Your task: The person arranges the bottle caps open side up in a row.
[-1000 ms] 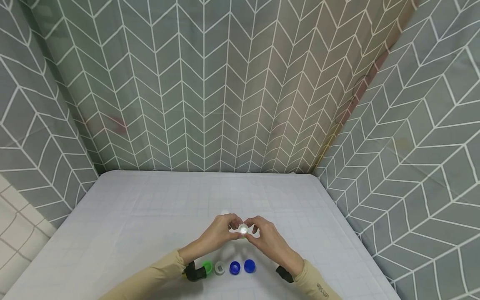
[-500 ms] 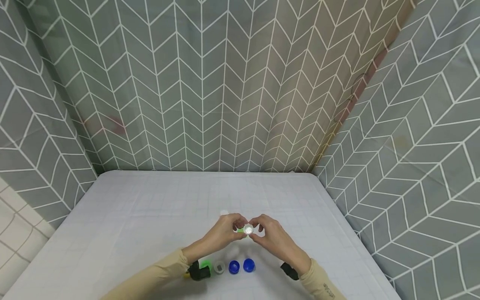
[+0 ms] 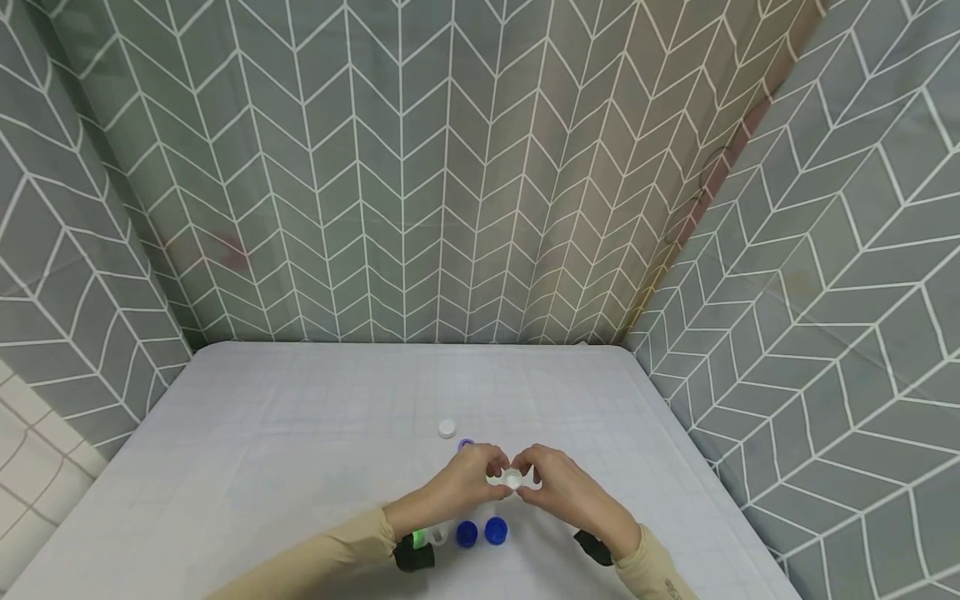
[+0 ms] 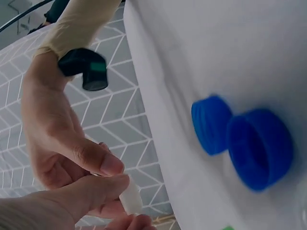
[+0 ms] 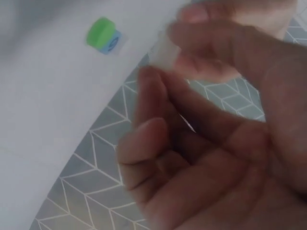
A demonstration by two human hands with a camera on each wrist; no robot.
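Between my two hands is a small round white cap (image 3: 513,478), above the table. My left hand (image 3: 474,480) pinches its left side with thumb and fingers, and my right hand (image 3: 572,488) pinches the right side. In the left wrist view the white cap (image 4: 130,198) shows edge-on between the fingertips of both hands. The right wrist view has the pale cap (image 5: 164,51) blurred and partly covered by fingers. Below the hands, two blue caps (image 4: 259,148) sit side by side on the table.
A white cap (image 3: 447,428) and a blue ring-like piece (image 3: 466,443) lie beyond the left hand. A green cap (image 5: 101,33) with a blue marked part is on the white table (image 3: 300,400). Near the left wrist, a green piece (image 3: 418,538) and a whitish one (image 3: 438,534) are partly hidden.
Both hands, still pinching the white cap, have moved right and a little closer to the person. The farther white cap and blue piece now show beyond the left hand.
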